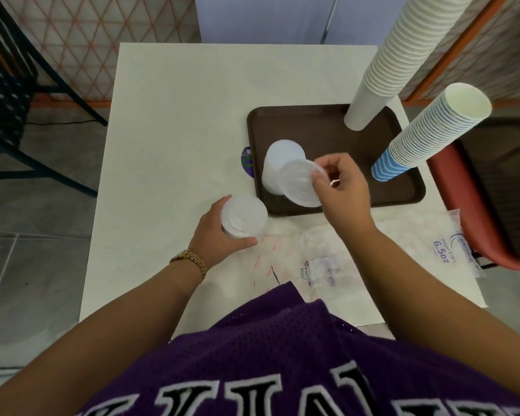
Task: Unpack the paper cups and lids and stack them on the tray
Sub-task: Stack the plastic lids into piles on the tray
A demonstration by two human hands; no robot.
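A dark brown tray (pixel 321 124) lies on the white table. Two tall cup stacks stand on it: a plain white stack (pixel 382 73) at its far side and a blue-striped stack (pixel 418 139) at its right edge. A stack of white lids (pixel 278 163) stands on the tray's left part. My right hand (pixel 339 184) pinches a single clear lid (pixel 300 184), tilted, just in front of that stack. My left hand (pixel 219 235) grips a short stack of clear lids (pixel 243 217) above the table, left of the tray's near corner.
Empty plastic wrappers (pixel 403 250) lie crumpled on the table (pixel 174 130) near its front right edge. A purple round label (pixel 248 162) peeks from under the tray's left edge. A red chair (pixel 475 223) stands at the right, dark metal chairs (pixel 9 94) at the left.
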